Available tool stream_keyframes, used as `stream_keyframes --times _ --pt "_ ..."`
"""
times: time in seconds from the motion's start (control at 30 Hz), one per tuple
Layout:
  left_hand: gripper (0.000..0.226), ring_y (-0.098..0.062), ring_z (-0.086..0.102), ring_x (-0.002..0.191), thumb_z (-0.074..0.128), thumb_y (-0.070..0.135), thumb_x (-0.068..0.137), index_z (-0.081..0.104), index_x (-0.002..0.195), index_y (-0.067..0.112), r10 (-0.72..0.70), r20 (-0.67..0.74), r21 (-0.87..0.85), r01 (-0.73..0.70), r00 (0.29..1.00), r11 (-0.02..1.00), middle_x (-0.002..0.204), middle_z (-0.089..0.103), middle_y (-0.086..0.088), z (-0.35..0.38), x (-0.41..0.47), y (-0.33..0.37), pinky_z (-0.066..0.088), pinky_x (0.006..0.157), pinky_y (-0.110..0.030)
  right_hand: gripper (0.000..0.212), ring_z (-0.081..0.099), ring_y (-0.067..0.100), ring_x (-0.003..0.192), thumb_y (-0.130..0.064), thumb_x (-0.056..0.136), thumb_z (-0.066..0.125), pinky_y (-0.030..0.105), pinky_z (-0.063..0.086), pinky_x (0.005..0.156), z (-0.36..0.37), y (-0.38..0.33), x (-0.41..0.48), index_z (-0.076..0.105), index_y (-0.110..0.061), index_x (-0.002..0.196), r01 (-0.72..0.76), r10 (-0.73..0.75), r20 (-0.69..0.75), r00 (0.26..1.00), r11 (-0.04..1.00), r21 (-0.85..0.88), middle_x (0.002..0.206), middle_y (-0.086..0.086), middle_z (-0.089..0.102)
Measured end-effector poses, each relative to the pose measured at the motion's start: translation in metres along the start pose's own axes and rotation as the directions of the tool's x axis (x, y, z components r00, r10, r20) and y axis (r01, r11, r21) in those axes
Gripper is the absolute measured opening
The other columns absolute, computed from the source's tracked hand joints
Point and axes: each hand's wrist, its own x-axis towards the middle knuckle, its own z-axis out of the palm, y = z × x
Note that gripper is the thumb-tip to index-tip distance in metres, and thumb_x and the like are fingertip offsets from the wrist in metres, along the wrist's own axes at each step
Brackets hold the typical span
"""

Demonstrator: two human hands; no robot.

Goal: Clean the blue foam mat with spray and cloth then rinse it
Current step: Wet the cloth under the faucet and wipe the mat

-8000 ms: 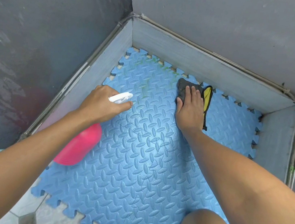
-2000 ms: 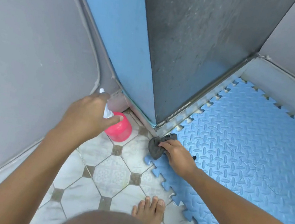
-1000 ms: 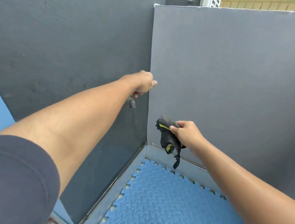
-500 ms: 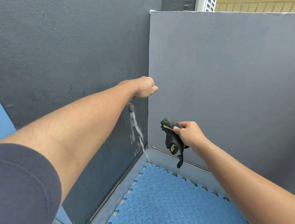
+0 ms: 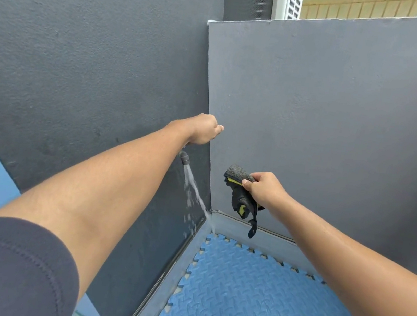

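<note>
Rinse stage, I judge: water [image 5: 194, 186] runs from the spout [image 5: 184, 157] into the corner, just reaching the far edge of the blue foam mat [image 5: 257, 301] on the floor. Most of the mat not visibly wet. My left hand [image 5: 204, 130] is closed over the tap. My right hand [image 5: 264, 188] fingers [image 5: 246, 183] pinch the dark cloth [image 5: 240, 195], hanging beside the stream, not in it.

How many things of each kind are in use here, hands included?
Hands: 2, left hand at the tap, right hand gripping the cloth
Cloth: 1
Tap spout: 1, water running
Blue foam mat: 1
Total: 5
</note>
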Motion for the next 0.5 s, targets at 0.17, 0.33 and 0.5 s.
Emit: stream_keyframes --times 0.17,0.33,0.5 --pt "0.048 -0.022 0.044 0.057 0.030 0.039 0.114 0.048 0.084 0.006 -0.026 0.004 0.047 0.025 1.000 0.999 0.074 0.048 -0.008 -0.002 -0.003 0.004 0.035 0.056 -0.031 0.021 0.061 0.024 0.068 -0.023 0.101 0.057 0.027 0.048 0.060 0.005 0.005 0.002 0.072 -0.008 0.097 -0.042 0.041 0.011 0.999 0.998 0.055 0.084 0.013 0.072" --pt "0.035 -0.040 0.066 0.105 0.040 0.021 0.112 0.058 0.131 -0.002 -0.180 -0.034 0.044 0.181 0.983 0.983 0.136 0.057 -0.030 0.000 0.000 0.009 0.049 0.085 -0.041 0.022 0.064 0.020 0.070 -0.024 0.099 0.060 0.027 0.048 0.066 0.014 0.015 0.004 0.072 -0.008 0.108 -0.075 0.072 0.036 0.997 0.992 0.103 0.092 0.012 0.075" --pt "0.044 -0.037 0.051 0.141 0.045 0.006 0.104 0.051 0.148 0.000 -0.396 -0.131 -0.035 0.395 0.909 0.918 0.153 0.051 -0.022 0.006 0.024 -0.006 0.046 0.110 -0.043 0.023 0.066 0.018 0.072 -0.025 0.100 0.060 0.025 0.046 0.062 0.014 0.025 0.004 0.071 -0.009 0.112 -0.073 0.068 0.046 0.997 0.990 0.118 0.089 0.006 0.075"
